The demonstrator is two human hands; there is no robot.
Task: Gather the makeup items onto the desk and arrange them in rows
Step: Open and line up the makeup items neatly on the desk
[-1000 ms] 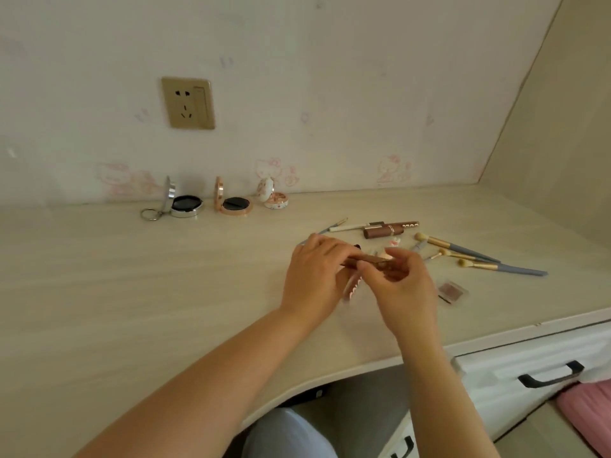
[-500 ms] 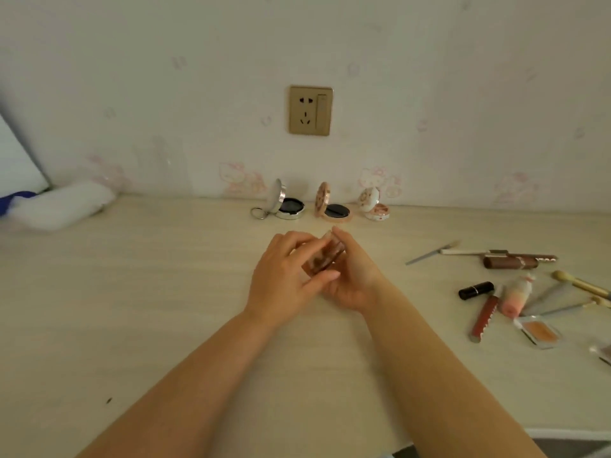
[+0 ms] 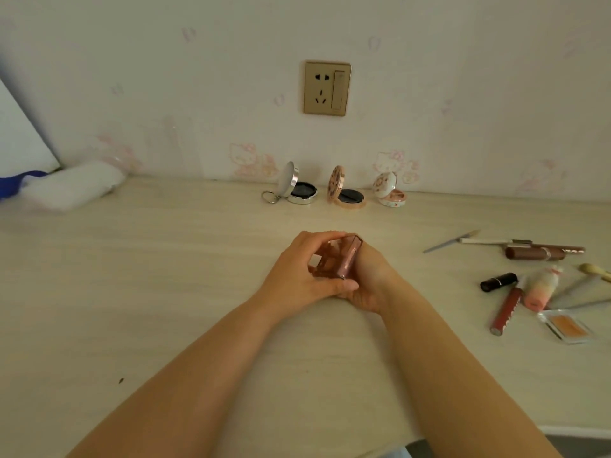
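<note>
Two bare hands meet at the middle of the pale wood-grain desk (image 3: 165, 276), and both grasp one slim rose-pink metallic makeup tube (image 3: 347, 259). This tube has a glossy, squared body with a flat far end. Its long axis runs near-to-far with a slight lean to the right, the far end raised above the near one. The left hand (image 3: 304, 276) curls over it from the left, thumb laid along the near side. The right hand (image 3: 367, 279) cups it from the right and underneath, fingers bent around it, though most of those fingers are hidden behind the tube.

Along the far wall stand three open round compacts in a row: a silver compact with a key ring (image 3: 296, 190), a rose-gold compact (image 3: 345, 191) and a small white floral compact (image 3: 390, 191). On the right lie loose items: a thin grey stick (image 3: 449, 242), a white pencil (image 3: 489, 241), a brown lipstick tube (image 3: 535, 253), a short black lipstick (image 3: 498, 281), a dark red lip-gloss tube (image 3: 506, 309), a peach-and-white bottle (image 3: 542, 289), some brushes (image 3: 591, 269) and a clear orange blush pan (image 3: 567, 327). A white cloth roll (image 3: 72, 190) rests at the far left, and a gold wall socket (image 3: 327, 88) sits above the compacts.
</note>
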